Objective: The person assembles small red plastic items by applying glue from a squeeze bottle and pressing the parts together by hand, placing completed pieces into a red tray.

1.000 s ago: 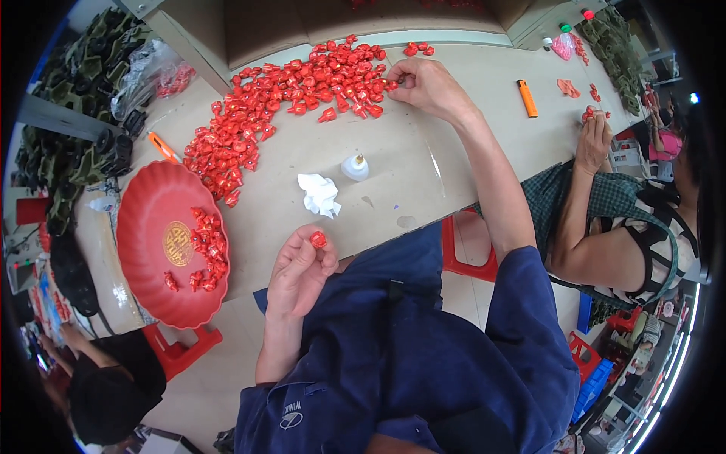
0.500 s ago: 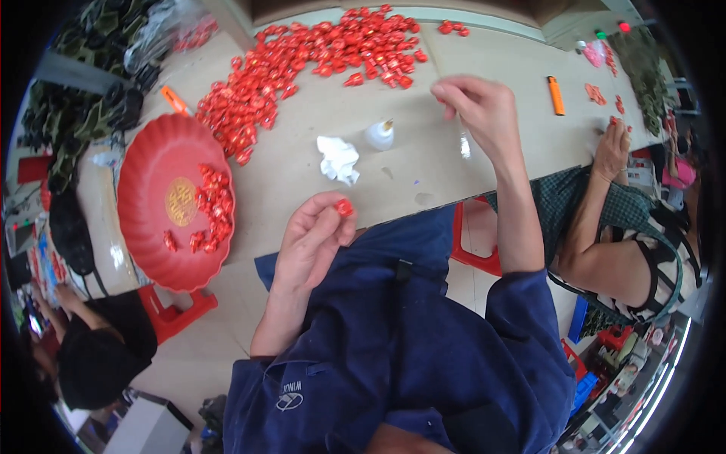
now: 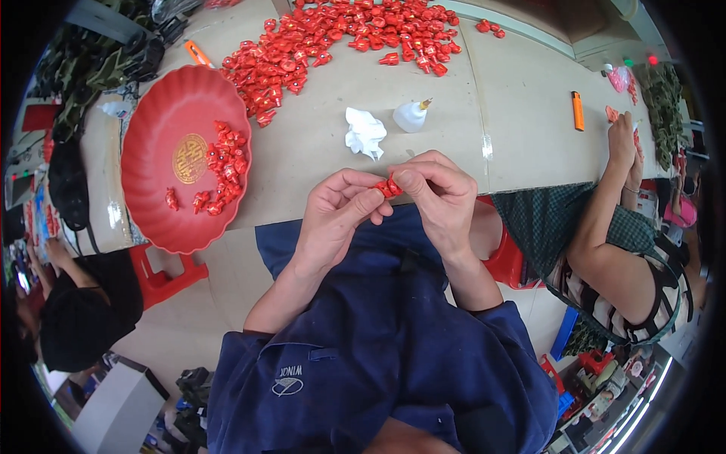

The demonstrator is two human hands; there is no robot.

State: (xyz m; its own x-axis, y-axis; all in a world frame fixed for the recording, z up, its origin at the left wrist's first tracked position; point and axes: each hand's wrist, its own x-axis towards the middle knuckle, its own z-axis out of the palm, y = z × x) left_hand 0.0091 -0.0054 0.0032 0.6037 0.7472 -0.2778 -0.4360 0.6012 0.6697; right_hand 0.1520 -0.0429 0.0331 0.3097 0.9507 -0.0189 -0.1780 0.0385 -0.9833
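Note:
Close to the table's near edge, a small shiny red figurine piece [image 3: 389, 188] is pinched between the fingertips of both hands. My left hand [image 3: 333, 219] grips it from one side with thumb and forefinger. From the other side my right hand [image 3: 440, 198] presses on it, thumb on top; whether it is one piece or two joined ones is hidden by the fingers. Just beyond lie a crumpled white tissue [image 3: 365, 135] and a small white bottle [image 3: 411, 116] with a thin pointed tip.
Many similar red pieces form a heap [image 3: 276, 68] at the back. A scalloped red bowl [image 3: 140, 181] with several pieces stands at the left, an orange tool [image 3: 198, 54] behind it. An orange stick-like object [image 3: 578, 111] lies to the right, where a co-worker's arm [image 3: 597, 197] rests.
My right hand has come back toward me from the far right and met my left hand at the red piece. My left hand has shifted slightly right. The whole view has tilted a little.

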